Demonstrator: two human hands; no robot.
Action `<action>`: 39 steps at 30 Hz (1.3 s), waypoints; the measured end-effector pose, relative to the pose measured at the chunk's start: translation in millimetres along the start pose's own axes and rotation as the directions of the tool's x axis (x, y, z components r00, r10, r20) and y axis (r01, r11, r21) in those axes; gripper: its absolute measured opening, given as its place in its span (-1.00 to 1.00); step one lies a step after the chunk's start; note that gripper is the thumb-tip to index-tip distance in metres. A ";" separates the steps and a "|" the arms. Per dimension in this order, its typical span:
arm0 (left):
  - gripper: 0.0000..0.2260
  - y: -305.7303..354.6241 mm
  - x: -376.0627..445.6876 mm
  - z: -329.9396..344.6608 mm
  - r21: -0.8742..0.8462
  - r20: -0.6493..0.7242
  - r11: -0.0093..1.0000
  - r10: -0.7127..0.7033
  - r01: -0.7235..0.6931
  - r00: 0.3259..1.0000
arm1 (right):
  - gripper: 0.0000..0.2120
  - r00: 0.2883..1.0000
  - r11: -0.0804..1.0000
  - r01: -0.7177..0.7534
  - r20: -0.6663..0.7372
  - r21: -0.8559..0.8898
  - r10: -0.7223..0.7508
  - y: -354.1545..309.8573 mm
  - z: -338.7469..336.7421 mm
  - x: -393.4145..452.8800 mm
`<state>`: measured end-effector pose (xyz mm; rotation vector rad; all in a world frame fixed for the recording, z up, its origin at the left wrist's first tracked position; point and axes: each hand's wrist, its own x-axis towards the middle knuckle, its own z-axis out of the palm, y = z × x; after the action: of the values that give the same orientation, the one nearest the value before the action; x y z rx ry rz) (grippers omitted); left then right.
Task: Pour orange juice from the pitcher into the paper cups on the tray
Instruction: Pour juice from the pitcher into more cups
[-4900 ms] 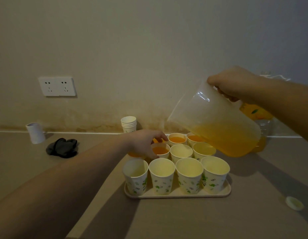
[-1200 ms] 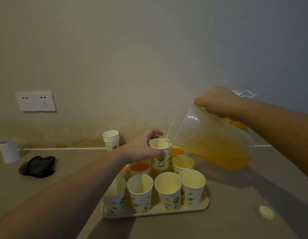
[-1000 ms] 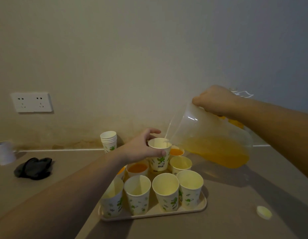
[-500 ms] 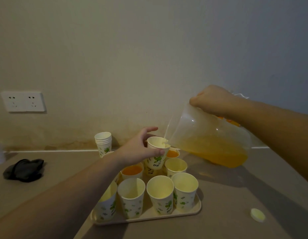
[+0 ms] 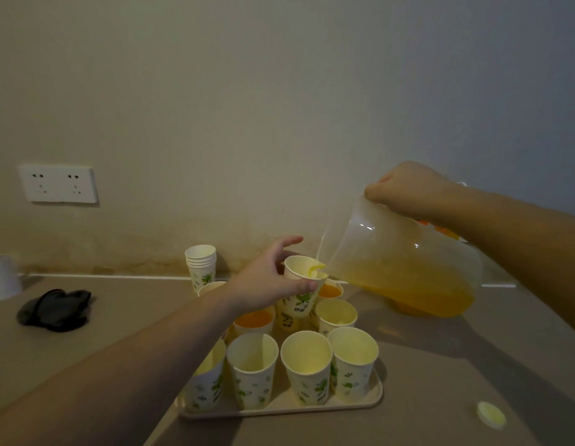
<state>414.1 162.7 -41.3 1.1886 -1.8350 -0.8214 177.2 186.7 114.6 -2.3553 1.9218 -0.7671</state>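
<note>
Head view shows the left hand (image 5: 270, 281) gripping a paper cup (image 5: 301, 286) near its rim, thumb across the near side and fingers curled round the far side, with the index finger lifted off. That cup is raised above the tray (image 5: 374, 397) and tilted toward the right. The right hand (image 5: 408, 189) is closed around the top rear of a clear plastic pitcher (image 5: 402, 262), which is tipped to the left so its spout sits at the rim of the held cup. Orange juice (image 5: 418, 288) pools in the lower side of the pitcher, and a thin pale stream reaches the cup at the spout.

On the tray, four empty cups stand in the near row (image 5: 307, 365). Behind them are more cups, at least two holding juice (image 5: 254, 318); one on the left is partly hidden by the forearm. A stack of spare cups (image 5: 201, 263) stands beyond the tray near the wall. On the table (image 5: 456, 365), a small pale cap (image 5: 491, 419) lies to the right of the tray, and a dark crumpled cloth (image 5: 54, 310) lies well to the left, with a white cylinder (image 5: 3, 281) at the left edge. A double wall socket (image 5: 58, 183) is mounted above them.
</note>
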 end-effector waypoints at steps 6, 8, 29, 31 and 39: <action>-0.17 -2.0 0.2 -0.5 -0.024 -0.015 1.000 0.001 -0.001 1.000 | -0.69 1.000 1.000 -0.008 -0.027 -0.025 0.007 1.8 -0.8 8.9; -0.17 -3.0 0.4 -0.6 -0.020 -0.017 1.000 -0.002 0.002 1.000 | -0.69 1.000 1.000 0.001 -0.023 -0.029 -0.001 1.6 -0.3 9.5; -0.14 -5.0 -4.0 4.7 0.017 -0.036 1.000 -0.012 0.013 0.999 | -0.65 0.999 0.998 0.041 0.009 -0.043 -0.041 3.2 2.7 3.4; -0.14 -5.0 -4.3 3.4 0.029 -0.042 0.999 -0.014 0.015 0.999 | -0.67 0.999 0.999 0.044 0.009 -0.027 -0.044 3.4 3.2 2.8; -0.15 -6.1 -3.2 -1.2 0.011 -0.043 1.000 -0.013 0.014 0.999 | -0.67 0.999 0.996 0.052 0.008 -0.067 -0.052 0.5 5.4 11.3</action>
<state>418.5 163.4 -46.6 1.2178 -1.8010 -0.7883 180.2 174.5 113.8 -2.4528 1.9212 -0.7077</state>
